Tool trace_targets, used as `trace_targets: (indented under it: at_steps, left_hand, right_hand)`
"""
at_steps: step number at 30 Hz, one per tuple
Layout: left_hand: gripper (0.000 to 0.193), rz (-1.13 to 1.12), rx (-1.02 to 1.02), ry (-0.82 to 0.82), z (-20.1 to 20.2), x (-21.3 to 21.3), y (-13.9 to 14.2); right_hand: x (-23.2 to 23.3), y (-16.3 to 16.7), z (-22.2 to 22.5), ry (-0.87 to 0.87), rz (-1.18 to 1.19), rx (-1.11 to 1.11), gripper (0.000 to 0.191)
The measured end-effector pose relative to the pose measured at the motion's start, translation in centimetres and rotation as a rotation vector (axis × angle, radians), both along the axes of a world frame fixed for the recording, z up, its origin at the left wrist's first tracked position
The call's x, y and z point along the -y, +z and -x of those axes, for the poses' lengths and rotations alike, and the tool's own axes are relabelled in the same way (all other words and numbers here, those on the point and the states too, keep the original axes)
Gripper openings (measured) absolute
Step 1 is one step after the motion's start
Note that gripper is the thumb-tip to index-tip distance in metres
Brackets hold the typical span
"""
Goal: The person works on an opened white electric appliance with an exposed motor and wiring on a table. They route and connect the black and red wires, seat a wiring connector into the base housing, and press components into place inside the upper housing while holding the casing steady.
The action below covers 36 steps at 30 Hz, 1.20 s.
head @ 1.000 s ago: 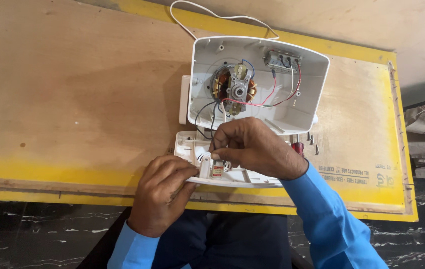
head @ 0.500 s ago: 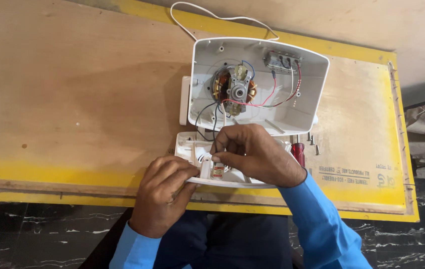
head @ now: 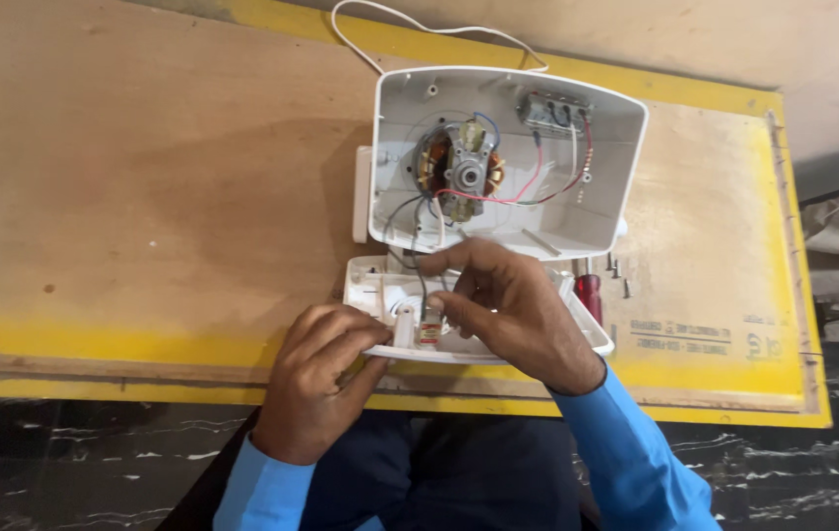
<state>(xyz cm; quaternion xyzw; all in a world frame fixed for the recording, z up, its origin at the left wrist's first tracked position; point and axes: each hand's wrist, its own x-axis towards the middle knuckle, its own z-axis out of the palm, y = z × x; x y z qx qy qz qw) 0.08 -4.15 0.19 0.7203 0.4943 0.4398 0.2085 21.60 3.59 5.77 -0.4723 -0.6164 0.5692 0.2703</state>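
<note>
1. Head camera looks straight down at a wooden table (head: 144, 177) with a yellow painted border along its near and far edges.
2. Lying open on it is a white plastic appliance housing (head: 587, 197), its hollow inside facing up.
3. Inside the housing sits a small electric motor with copper windings (head: 461, 169), and a grey switch block (head: 552, 110) is fixed near the far wall.
4. Red, blue and white wires run between the motor and the switch block; dark wires lead out over the near rim towards the hands.
5. A thin white power cord (head: 419, 28) loops away from the far side of the housing across the table.
6. Just in front of the housing, touching its near edge, lies a flat white plastic base cover (head: 370, 285), at the near yellow border.
7. The left hand (head: 326, 379) rests on the near edge of the cover, its fingers curled and pressed against a small white upright part there.
8. The right hand (head: 513, 310) lies over the middle of the cover, its fingers pinched together on a small red and white component (head: 429, 329) at the end of the dark wires.
9. A red-handled screwdriver (head: 589, 295) lies just right of the right hand, partly hidden by the cover.
10. A few small dark screws (head: 618, 270) lie loose on the table near the screwdriver.
11. Both forearms wear blue sleeves.
</note>
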Motion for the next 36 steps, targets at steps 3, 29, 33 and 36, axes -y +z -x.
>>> trace_targets:
  at_steps: [3,29,33,36]
  left_hand:
    - [0.03,-0.013,0.01,-0.007,0.0,0.0,-0.1]
    - [0.064,0.07,-0.111,0.077,1.0,1.0,-2.3]
    - [0.063,0.059,-0.085,0.052,1.3,0.6,-2.0]
    - [0.063,0.037,-0.023,0.079,1.5,0.4,-1.4]
  right_hand:
    - [-0.5,0.6,-0.5,-0.128,-0.039,-0.028,0.026]
    - [8.4,-1.0,-9.1,-0.192,-0.487,0.619,0.06]
    - [7.7,-1.4,-9.0,-0.319,-0.422,0.562,0.029]
    - [7.2,-0.8,-8.9,-0.369,-0.425,0.508,0.036]
